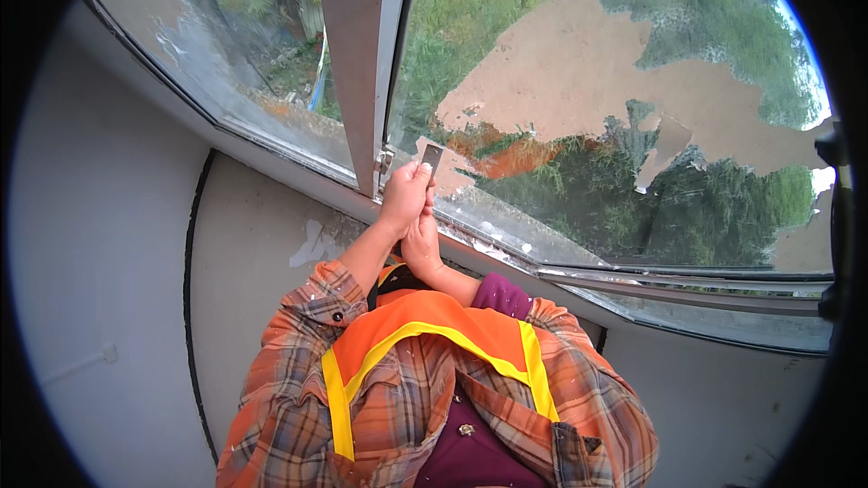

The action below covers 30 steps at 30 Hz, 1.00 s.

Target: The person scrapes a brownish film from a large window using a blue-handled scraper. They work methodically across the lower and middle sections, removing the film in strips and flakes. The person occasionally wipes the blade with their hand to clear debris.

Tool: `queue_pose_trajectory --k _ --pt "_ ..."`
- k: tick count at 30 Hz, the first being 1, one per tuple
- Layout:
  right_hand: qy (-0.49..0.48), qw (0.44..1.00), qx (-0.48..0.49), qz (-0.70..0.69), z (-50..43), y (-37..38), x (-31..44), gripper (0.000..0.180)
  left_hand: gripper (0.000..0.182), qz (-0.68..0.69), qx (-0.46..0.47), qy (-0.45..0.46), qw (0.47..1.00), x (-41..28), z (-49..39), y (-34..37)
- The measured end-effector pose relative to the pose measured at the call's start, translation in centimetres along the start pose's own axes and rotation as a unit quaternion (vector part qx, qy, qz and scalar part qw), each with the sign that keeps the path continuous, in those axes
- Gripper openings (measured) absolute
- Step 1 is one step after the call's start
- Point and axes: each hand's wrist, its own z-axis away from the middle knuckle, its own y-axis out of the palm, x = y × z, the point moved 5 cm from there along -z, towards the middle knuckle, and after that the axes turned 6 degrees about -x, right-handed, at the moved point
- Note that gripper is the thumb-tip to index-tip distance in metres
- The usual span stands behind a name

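My left hand (405,193) grips a flat metal scraper blade (432,157), with the thumb pressed on its face. The blade points up at the window glass, over a small remnant of beige film (451,179). Just below, my right hand (422,240) is bent upward against the left one. Its fingers are partly covered, so I cannot tell whether they also hold the tool. A large ragged sheet of beige film (563,68) covers part of the window pane (434,34). One torn flap (668,142) hangs from it.
A metal window post (352,61) with a latch (384,160) stands left of my hands. White scraps (491,230) litter the sill and lower track. More film scraps (315,244) lie below the sill at left. A sliding frame rail (678,288) runs to the right.
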Motion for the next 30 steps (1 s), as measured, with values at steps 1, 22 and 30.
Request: queue_pose_trajectory --k 1,22,30 --pt "0.050 0.998 -0.023 0.004 0.0 -0.2 -0.4 0.037 0.028 -0.024 -0.011 -0.036 0.999 0.3 0.1 0.0" --pt "-0.222 0.957 -0.043 0.180 0.9 -1.0 6.1 0.018 0.028 0.061 0.051 0.029 0.996 -2.2 2.1 2.8" --pt "-0.019 0.988 -0.045 0.149 0.3 -1.6 4.8 0.019 0.027 0.078 0.035 -0.017 0.996 -1.6 1.8 3.0"
